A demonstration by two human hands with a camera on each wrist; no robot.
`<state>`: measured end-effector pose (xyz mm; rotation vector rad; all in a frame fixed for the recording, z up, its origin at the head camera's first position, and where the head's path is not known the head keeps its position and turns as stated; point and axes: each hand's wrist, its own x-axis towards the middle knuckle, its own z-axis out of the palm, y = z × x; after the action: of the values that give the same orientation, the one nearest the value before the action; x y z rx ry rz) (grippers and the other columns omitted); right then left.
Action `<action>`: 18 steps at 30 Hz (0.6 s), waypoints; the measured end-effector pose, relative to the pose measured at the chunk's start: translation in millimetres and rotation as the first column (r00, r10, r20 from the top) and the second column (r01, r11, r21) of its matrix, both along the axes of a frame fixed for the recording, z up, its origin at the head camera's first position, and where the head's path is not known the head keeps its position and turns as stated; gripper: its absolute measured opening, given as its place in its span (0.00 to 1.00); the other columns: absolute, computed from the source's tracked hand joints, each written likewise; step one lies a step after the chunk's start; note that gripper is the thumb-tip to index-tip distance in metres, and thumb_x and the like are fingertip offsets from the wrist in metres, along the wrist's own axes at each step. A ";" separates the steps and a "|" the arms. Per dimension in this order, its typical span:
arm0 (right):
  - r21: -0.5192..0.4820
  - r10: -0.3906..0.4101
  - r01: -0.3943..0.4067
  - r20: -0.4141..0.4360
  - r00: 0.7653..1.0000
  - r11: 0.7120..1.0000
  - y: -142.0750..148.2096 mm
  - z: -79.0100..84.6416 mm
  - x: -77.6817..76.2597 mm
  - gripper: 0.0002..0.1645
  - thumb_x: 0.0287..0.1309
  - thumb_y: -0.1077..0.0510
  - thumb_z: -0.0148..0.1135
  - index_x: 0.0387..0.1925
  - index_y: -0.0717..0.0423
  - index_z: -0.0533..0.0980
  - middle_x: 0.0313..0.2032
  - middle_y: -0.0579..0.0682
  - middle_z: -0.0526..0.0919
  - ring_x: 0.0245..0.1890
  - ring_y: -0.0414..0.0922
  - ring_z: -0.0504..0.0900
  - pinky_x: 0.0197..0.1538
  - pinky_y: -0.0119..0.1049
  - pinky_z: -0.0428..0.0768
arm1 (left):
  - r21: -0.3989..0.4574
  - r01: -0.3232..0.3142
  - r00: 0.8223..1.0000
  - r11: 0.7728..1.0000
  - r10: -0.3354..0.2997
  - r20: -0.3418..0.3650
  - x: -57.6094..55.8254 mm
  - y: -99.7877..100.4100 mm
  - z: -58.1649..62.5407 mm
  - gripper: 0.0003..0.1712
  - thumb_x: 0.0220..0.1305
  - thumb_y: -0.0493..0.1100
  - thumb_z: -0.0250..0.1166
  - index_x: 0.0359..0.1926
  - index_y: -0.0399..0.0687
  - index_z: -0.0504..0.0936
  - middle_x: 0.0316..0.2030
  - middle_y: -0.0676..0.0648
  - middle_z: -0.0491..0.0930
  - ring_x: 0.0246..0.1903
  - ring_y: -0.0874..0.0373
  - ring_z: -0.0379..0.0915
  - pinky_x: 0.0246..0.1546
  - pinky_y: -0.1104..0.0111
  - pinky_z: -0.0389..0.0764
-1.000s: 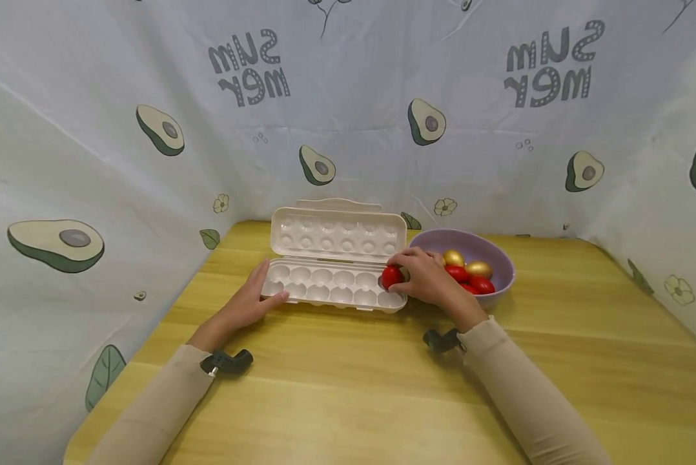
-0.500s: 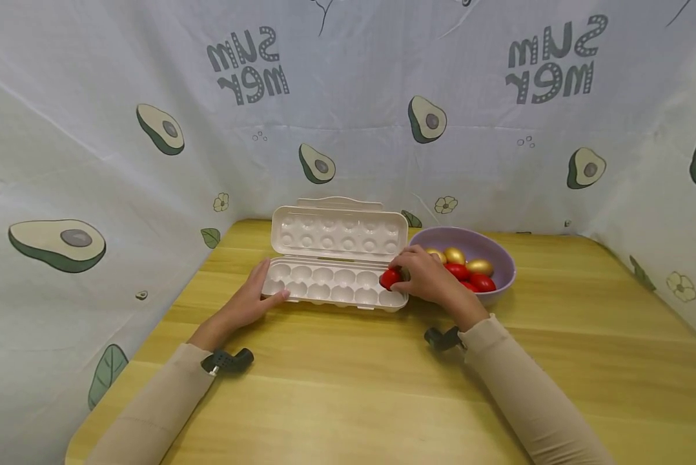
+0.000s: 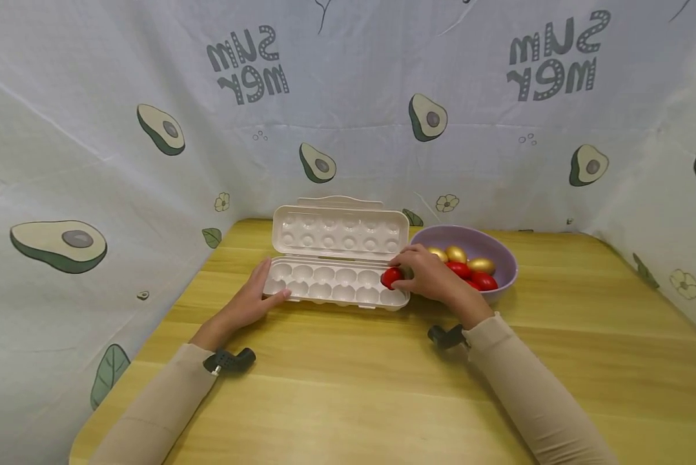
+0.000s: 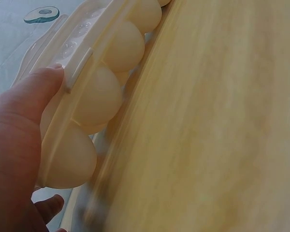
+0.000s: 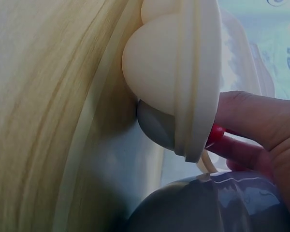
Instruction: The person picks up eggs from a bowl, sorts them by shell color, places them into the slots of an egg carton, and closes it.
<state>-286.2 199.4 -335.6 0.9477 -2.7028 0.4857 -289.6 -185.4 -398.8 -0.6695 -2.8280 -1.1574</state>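
Note:
An off-white plastic egg box (image 3: 335, 282) lies on the table with its lid (image 3: 341, 230) tipped back. My left hand (image 3: 248, 303) holds its left end, the thumb (image 4: 48, 79) over the front rim and the other fingers around the end. With my right hand (image 3: 426, 274) I pinch a red egg (image 3: 391, 278) at the back right cup of the box. In the right wrist view only a bit of the red egg (image 5: 215, 134) shows past the rim. The other cups in view hold nothing.
Just right of the box stands a purple bowl (image 3: 501, 258) with several gold eggs (image 3: 481, 265) and red eggs (image 3: 484, 281), partly behind my right hand. The wooden table (image 3: 336, 387) runs back to a curtain (image 3: 354, 97) printed with avocados.
Both hands stay at the egg box, the right one on the red egg at the same cup. The egg sits very slightly lower than a second ago; the view shifts a little.

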 end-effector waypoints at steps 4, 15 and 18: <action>-0.017 -0.004 0.004 0.009 1.000 1.000 1.4 0.6 -0.3 0.19 0.44 0.56 0.70 0.41 0.59 0.80 0.39 0.51 0.79 0.45 0.49 0.69 0.47 0.41 0.72 | 0.001 0.001 1.000 1.000 -0.001 -0.005 -1.2 1.2 -0.3 0.54 0.57 0.67 0.53 0.70 0.50 0.32 0.69 0.45 0.34 0.67 0.54 0.30 0.64 0.54 0.43; -0.016 -0.013 0.014 0.032 0.999 1.000 1.6 -1.4 -2.2 0.17 0.46 0.58 0.68 0.41 0.57 0.80 0.40 0.51 0.80 0.47 0.50 0.68 0.48 0.41 0.72 | -0.007 0.004 1.000 1.000 -0.004 -0.008 -2.5 0.1 -2.6 0.54 0.57 0.66 0.53 0.70 0.51 0.31 0.69 0.46 0.33 0.67 0.54 0.30 0.64 0.54 0.43; -0.009 -0.007 0.007 0.031 0.999 1.000 1.4 -1.5 -1.7 0.17 0.47 0.58 0.68 0.42 0.57 0.80 0.39 0.51 0.80 0.48 0.50 0.68 0.47 0.41 0.73 | -0.006 0.002 1.000 1.000 -0.003 -0.008 -2.9 0.3 -3.5 0.53 0.57 0.66 0.53 0.70 0.51 0.31 0.69 0.46 0.33 0.67 0.54 0.30 0.64 0.54 0.43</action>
<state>-287.9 200.8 -337.1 0.9355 -2.7284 0.5149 -292.5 -185.1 -402.2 -0.6765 -2.8261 -1.1451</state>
